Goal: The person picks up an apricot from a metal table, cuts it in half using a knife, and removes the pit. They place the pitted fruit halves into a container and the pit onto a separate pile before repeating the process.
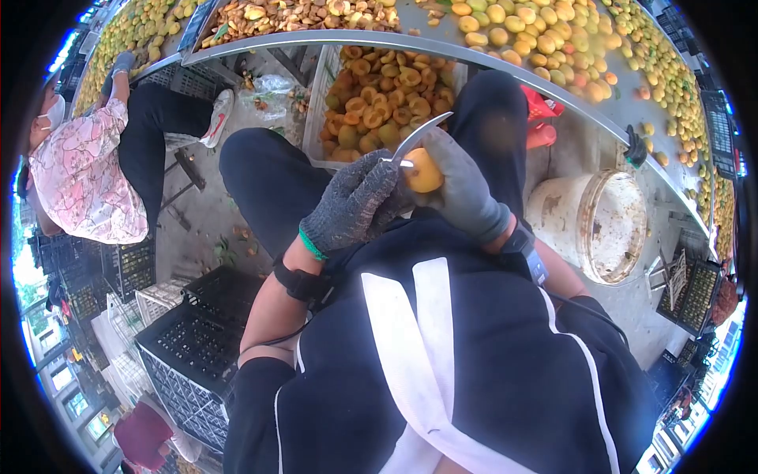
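My left hand (355, 197), in a dark grey knit glove with a green cuff, is closed around the handle of a curved knife (418, 138). The blade points up and to the right, just above a yellow-orange fruit (424, 171). My right hand (466, 189), in a grey glove, grips that fruit from its right side. Beyond my hands, between my knees, a white crate (314, 118) holds many halved orange fruits (383, 99).
A metal-edged table (332, 37) curves across the front, bearing whole fruits and a heap of pits. A dirty white bucket (560, 217) stands at right, a black crate (185, 347) at lower left. A masked co-worker (91, 170) sits at left.
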`<state>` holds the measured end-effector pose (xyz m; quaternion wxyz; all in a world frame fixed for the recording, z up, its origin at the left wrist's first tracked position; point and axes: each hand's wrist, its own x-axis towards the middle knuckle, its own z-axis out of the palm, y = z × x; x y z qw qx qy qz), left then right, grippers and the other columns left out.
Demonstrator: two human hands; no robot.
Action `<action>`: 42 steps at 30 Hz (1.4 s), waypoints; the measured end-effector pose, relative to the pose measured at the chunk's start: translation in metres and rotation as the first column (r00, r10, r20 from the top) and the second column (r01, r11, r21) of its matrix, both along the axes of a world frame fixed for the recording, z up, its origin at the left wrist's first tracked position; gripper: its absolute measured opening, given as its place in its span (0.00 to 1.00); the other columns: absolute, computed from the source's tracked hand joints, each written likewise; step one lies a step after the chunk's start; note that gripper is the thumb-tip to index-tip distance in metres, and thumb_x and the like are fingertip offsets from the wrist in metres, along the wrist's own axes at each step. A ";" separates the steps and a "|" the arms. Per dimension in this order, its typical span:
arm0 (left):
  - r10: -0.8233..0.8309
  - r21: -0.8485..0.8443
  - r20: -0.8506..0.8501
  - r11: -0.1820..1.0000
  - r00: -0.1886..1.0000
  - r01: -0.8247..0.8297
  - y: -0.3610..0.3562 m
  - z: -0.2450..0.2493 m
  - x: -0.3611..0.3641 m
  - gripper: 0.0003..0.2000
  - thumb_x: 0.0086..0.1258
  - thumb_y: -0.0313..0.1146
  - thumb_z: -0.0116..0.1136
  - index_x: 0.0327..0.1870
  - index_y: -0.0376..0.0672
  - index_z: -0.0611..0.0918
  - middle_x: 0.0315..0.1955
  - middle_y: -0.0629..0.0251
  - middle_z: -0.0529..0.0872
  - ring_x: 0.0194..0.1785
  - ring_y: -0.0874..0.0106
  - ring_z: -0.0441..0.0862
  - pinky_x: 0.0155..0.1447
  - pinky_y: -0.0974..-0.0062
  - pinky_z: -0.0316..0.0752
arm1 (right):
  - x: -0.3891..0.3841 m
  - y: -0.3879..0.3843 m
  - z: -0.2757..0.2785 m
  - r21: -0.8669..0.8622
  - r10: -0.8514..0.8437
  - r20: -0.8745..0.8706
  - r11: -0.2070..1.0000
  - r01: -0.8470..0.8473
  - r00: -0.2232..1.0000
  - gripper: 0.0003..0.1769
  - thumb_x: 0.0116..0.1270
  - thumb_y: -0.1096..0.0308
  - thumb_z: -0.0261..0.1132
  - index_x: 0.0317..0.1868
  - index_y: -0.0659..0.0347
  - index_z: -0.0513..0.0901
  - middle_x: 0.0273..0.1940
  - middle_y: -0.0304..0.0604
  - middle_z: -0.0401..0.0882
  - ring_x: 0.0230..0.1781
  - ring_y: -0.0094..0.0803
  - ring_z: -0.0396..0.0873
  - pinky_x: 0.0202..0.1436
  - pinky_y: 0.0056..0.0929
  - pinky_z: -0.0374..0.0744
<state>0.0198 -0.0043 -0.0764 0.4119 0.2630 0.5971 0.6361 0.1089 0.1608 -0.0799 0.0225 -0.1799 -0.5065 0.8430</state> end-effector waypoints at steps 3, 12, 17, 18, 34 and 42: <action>-0.006 -0.003 0.201 1.000 0.979 0.007 -0.001 0.003 0.000 0.14 0.76 0.44 0.53 0.47 0.40 0.78 0.25 0.70 0.77 0.21 0.80 0.71 0.24 0.85 0.63 | 0.004 0.006 -0.008 0.327 0.029 -0.051 0.945 -0.010 0.998 0.16 0.80 0.60 0.44 0.50 0.61 0.75 0.38 0.42 0.76 0.29 0.25 0.77 0.28 0.18 0.75; 0.056 -0.049 0.331 0.998 0.942 -0.042 -0.001 0.000 0.006 0.12 0.78 0.42 0.51 0.45 0.42 0.79 0.24 0.75 0.76 0.19 0.85 0.69 0.22 0.87 0.63 | 0.001 0.002 -0.017 0.858 0.115 -0.236 0.492 0.151 0.965 0.17 0.56 0.80 0.64 0.48 0.64 0.77 0.43 0.47 0.76 0.43 0.38 0.78 0.49 0.29 0.77; 0.054 -0.060 0.379 0.998 0.924 -0.034 0.001 -0.002 0.009 0.11 0.77 0.39 0.52 0.45 0.41 0.79 0.22 0.73 0.77 0.23 0.83 0.73 0.26 0.83 0.68 | 0.001 -0.002 -0.016 0.860 0.082 -0.282 0.463 0.214 0.956 0.14 0.62 0.74 0.65 0.48 0.65 0.76 0.43 0.46 0.76 0.44 0.36 0.78 0.50 0.30 0.77; 0.030 -0.012 -0.069 0.999 0.997 -0.031 0.001 -0.002 0.008 0.10 0.77 0.38 0.52 0.44 0.40 0.79 0.22 0.71 0.77 0.25 0.80 0.75 0.28 0.81 0.70 | 0.001 -0.003 -0.010 0.860 0.081 -0.282 0.463 0.214 0.956 0.14 0.62 0.74 0.65 0.48 0.65 0.76 0.43 0.46 0.76 0.44 0.36 0.78 0.50 0.30 0.77; -0.060 -0.050 -0.338 0.998 0.939 0.046 0.002 0.011 0.009 0.09 0.75 0.35 0.55 0.44 0.38 0.82 0.25 0.67 0.79 0.28 0.77 0.76 0.34 0.79 0.71 | 0.000 -0.008 0.008 -0.051 -0.084 0.028 0.995 0.085 0.996 0.16 0.76 0.54 0.50 0.46 0.57 0.75 0.38 0.40 0.77 0.29 0.23 0.76 0.26 0.18 0.76; -0.100 -0.057 -0.498 0.995 0.861 0.083 0.001 0.014 0.007 0.09 0.68 0.34 0.63 0.43 0.39 0.84 0.30 0.61 0.87 0.35 0.67 0.85 0.40 0.71 0.77 | 0.004 -0.009 0.008 -0.001 -0.081 -0.053 0.997 0.081 0.995 0.14 0.75 0.58 0.52 0.45 0.60 0.76 0.39 0.39 0.77 0.38 0.25 0.75 0.46 0.20 0.74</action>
